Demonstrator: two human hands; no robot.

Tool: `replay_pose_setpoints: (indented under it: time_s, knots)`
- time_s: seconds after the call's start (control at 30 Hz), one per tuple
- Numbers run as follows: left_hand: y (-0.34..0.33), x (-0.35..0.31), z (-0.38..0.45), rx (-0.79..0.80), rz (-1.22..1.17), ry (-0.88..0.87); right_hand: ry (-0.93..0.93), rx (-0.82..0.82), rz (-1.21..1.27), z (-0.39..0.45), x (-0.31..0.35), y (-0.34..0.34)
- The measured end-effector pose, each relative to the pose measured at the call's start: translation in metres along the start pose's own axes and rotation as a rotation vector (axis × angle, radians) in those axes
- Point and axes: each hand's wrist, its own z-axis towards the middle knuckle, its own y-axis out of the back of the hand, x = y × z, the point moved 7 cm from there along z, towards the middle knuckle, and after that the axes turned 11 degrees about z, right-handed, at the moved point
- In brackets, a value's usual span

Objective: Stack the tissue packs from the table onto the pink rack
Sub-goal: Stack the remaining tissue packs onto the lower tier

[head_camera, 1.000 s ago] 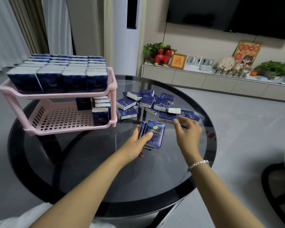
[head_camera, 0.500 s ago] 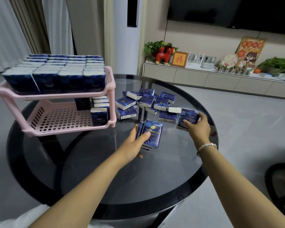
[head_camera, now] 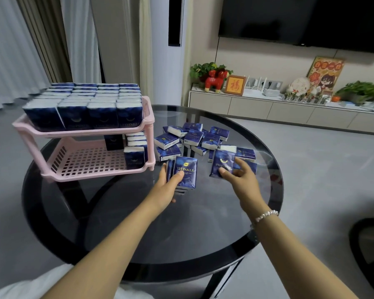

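The pink rack (head_camera: 82, 132) stands at the table's left, top tier full of packs faintly lettered TWINKLE. The left hand (head_camera: 168, 184) grips a small bunch of packs (head_camera: 185, 173) reading TWINKLE. The right hand (head_camera: 239, 174) pinches another pack (head_camera: 221, 161), its print blurred, beside the loose pile (head_camera: 192, 139) on the glass table (head_camera: 138, 223).

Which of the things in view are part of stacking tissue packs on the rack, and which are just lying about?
Part of the job: loose tissue packs, held packs, lifted pack, pink rack, glass table.
Lying about: television, red horse figurine, framed picture, potted plants.
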Motion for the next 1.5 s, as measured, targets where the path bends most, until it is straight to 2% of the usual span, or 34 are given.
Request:
replay_pose_setpoints:
  time_s: [0.4,0.57,0.87,1.1,1.2,1.33,1.43,1.5]
  knots:
    - [0.051,0.013,-0.044,-0.115,-0.023,0.065,-0.111,0.318,0.259,-0.068,0.001,-0.086]
    - [0.062,0.02,-0.059,-0.049,-0.086,0.035,-0.084,0.463,0.131,-0.089,0.004,-0.123]
    - [0.08,0.031,-0.082,-0.004,-0.07,0.076,-0.174,0.711,0.062,-0.104,-0.003,-0.162]
    - [0.091,0.038,-0.077,-0.008,-0.074,-0.004,-0.345,0.919,0.211,-0.107,-0.005,-0.177]
    - [0.095,0.034,-0.076,0.036,-0.077,-0.049,-0.382,1.002,0.228,-0.096,-0.007,-0.181]
    - [0.105,0.039,-0.073,0.153,0.023,-0.096,-0.366,1.042,0.104,-0.082,-0.014,-0.186]
    - [0.112,0.047,-0.074,0.22,0.271,-0.091,-0.172,1.037,-0.165,-0.081,-0.016,-0.188]
    - [0.114,0.051,-0.075,0.224,0.475,-0.08,-0.077,1.049,-0.251,-0.085,-0.015,-0.189]
